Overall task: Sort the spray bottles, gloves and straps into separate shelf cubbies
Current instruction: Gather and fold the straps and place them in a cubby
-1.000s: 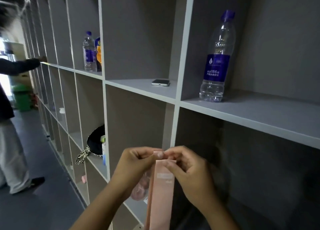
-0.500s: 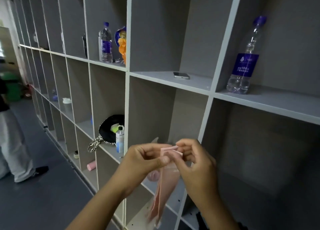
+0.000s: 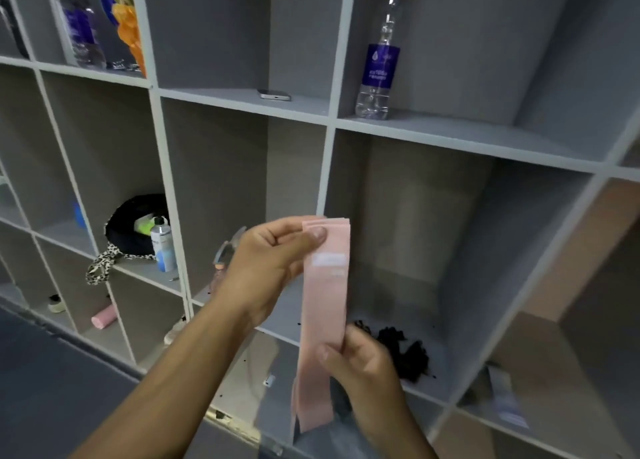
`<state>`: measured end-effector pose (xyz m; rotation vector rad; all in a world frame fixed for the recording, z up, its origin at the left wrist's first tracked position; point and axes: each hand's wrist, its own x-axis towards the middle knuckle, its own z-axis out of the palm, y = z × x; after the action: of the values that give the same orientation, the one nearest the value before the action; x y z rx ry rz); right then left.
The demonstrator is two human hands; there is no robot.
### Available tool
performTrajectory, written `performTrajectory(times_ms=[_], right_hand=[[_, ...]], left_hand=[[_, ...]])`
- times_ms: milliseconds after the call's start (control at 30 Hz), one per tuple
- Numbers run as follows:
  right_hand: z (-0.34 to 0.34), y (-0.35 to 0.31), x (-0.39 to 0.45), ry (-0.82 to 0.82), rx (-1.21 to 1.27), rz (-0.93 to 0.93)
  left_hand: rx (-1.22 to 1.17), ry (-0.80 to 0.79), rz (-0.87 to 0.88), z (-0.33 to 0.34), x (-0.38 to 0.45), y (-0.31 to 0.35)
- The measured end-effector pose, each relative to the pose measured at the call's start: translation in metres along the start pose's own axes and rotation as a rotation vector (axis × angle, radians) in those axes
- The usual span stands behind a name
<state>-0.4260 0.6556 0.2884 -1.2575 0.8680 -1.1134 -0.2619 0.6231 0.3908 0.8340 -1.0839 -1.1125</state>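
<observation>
My left hand (image 3: 273, 261) pinches the pink strap (image 3: 323, 323) by its top, my right hand (image 3: 360, 365) grips lower down; I should keep it flat and taut before shelving.

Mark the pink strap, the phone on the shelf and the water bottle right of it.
pink strap (image 3: 325, 306): head view, middle of the band between the hands.
phone (image 3: 274, 95): head view, its top face.
water bottle (image 3: 381, 67): head view, its purple label.
</observation>
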Motion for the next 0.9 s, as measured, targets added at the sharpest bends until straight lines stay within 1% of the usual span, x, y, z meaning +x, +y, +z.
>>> performTrajectory(times_ms=[100, 167, 233, 367, 467, 500, 567, 633, 700, 800, 900], right_hand=[[-0.033, -0.009, -0.025, 0.191, -0.002, -0.084], [-0.059, -0.019, -0.04, 0.274, -0.008, -0.169], [-0.088, -0.028, -0.055, 0.343, -0.037, -0.267], [-0.15, -0.051, -0.082, 0.39, -0.109, -0.365], [-0.201, -0.063, -0.099, 0.408, -0.235, -0.384], [-0.219, -0.064, -0.105, 0.419, -0.268, -0.375], [-0.254, -0.067, -0.119, 0.451, -0.299, -0.35], [-0.285, -0.072, -0.135, 0.482, -0.298, -0.33], [-0.311, -0.078, -0.15, 0.513, -0.287, -0.327], [-0.343, -0.084, -0.166, 0.565, -0.247, -0.325], [-0.366, -0.092, -0.174, 0.609, -0.276, -0.322]], left_hand=[[0.014, 0.01, -0.01, 0.032, 0.008, -0.006], [0.032, 0.01, -0.026, 0.055, 0.014, -0.018], [0.122, 0.006, -0.047, 0.081, 0.017, -0.036], [0.37, -0.039, -0.116, 0.142, 0.002, -0.095], [0.46, -0.153, -0.073, 0.195, -0.032, -0.134], [0.439, -0.203, -0.086, 0.214, -0.047, -0.14], [0.3, -0.303, -0.156, 0.251, -0.077, -0.147], [0.193, -0.366, -0.158, 0.28, -0.098, -0.155], [0.191, -0.382, -0.107, 0.306, -0.109, -0.167], [0.254, -0.369, -0.051, 0.342, -0.119, -0.183], [0.239, -0.335, -0.061, 0.372, -0.124, -0.188]])
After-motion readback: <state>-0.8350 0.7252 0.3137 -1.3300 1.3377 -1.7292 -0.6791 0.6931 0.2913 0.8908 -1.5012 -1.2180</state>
